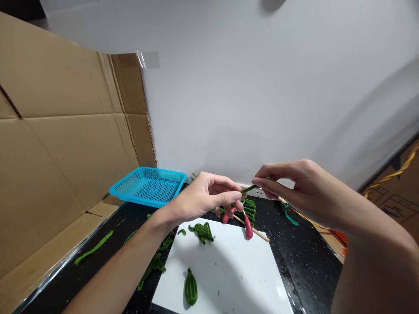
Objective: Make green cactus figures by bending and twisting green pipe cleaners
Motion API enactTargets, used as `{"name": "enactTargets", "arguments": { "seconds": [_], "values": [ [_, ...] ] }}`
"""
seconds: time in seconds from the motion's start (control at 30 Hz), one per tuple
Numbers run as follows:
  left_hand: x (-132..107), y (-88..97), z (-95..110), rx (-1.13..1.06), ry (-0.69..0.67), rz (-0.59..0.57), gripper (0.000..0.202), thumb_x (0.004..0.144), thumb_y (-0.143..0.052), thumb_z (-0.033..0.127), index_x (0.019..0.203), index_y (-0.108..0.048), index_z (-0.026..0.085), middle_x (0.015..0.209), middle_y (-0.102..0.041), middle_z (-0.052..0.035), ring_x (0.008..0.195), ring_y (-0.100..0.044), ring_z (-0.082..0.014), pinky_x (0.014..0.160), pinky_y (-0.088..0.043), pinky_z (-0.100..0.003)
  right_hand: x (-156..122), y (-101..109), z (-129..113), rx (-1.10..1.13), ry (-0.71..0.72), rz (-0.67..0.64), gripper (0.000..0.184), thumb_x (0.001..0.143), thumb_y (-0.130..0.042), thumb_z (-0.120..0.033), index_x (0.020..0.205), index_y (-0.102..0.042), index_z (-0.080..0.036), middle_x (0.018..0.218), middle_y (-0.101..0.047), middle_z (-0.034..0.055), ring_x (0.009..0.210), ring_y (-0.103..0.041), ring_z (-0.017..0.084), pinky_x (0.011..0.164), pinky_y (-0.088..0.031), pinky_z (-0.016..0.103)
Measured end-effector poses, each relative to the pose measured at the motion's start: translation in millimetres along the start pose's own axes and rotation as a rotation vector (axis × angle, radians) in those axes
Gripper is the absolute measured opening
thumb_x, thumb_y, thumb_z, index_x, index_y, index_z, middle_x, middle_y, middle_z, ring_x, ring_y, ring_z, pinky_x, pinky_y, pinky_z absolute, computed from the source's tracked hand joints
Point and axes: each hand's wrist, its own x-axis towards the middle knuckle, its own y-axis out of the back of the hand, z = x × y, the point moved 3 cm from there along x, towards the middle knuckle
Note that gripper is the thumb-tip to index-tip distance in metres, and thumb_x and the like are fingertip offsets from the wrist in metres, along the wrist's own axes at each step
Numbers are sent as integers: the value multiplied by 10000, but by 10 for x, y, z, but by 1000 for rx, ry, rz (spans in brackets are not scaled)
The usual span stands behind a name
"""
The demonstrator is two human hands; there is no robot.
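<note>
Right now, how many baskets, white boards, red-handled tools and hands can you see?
Blue basket: 1
White board: 1
Red-handled tool: 1
Hands: 2, left hand holding the tool, right hand pinching a green stem
Total: 5

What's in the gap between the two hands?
A thin green stem, pinched by the right hand and reaching toward the left hand, which grips red-handled cutters. The head view shows it.

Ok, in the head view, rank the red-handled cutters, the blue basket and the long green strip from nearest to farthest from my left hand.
1. The red-handled cutters, just under the left hand, which pinches a green stem.
2. The blue basket, behind and left of it.
3. The long green strip, far left beside the cardboard.
</note>
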Motion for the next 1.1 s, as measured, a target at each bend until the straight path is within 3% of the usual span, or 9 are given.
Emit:
{"name": "enactTargets", "arguments": {
  "seconds": [0.17,0.37,0.43,0.5,0.6,0.77,0.9,1.1],
  "values": [
    [-13,-113,33,45,-17,-70,279,997,-711,399,929,-761,133,844,-753,-80,700,-642,-124,631,-499,-242,7,-21,-85,70,13,-3,372,1033,-581,-471,797,-741,-232,622,-607,-17,546,-450,116,487,-321,274],
    [-23,-103,50,170,-102,64,235,995,-688,368,979,-770,149,827,-721,-55,711,-629,-146,660,-504,-274,13,-76,-104,59,-33,-93,357,1032,-597,-428,765,-705,-218,623,-597,-34,553,-418,110,491,-325,267],
    [-30,-96,57,231,-126,78,248,1001,-668,374,970,-779,155,859,-724,-62,742,-634,-158,680,-503,-282,14,-73,-116,88,-25,-93,328,1042,-595,-411,808,-728,-225,664,-633,-28,584,-480,115,517,-366,271],
    [-29,-100,54,265,-128,76,268,1006,-651,388,958,-784,160,889,-729,-67,740,-624,-161,668,-486,-284,9,-45,-136,156,22,-35,250,1034,-633,-384,868,-739,-230,749,-687,-15,671,-583,130,595,-449,280],
    [-5,-85,47,254,-123,148,287,980,-682,426,968,-790,161,870,-727,-67,734,-616,-168,634,-454,-280,-21,41,-160,292,167,173,93,984,-736,-339,975,-739,-247,923,-727,13,855,-673,172,753,-548,319],
    [20,-41,83,78,-125,270,250,921,-739,402,938,-791,158,817,-692,-53,749,-590,-167,612,-442,-265,-73,118,-148,235,319,414,125,939,-801,-251,1046,-776,-311,1149,-704,41,1091,-687,235,886,-566,400],
    [-12,-54,130,-98,-146,264,239,900,-787,394,848,-764,162,709,-611,0,680,-529,-125,646,-430,-252,-37,76,-149,200,345,407,144,954,-783,-233,1074,-794,-313,1150,-732,38,1048,-708,228,864,-569,412],
    [-30,-94,146,-142,-192,217,231,915,-802,374,973,-794,150,801,-670,-31,774,-600,-142,664,-460,-243,38,-16,-221,232,349,323,224,941,-815,-287,1164,-797,-279,1161,-767,46,921,-698,188,795,-593,371]
  ]
}}
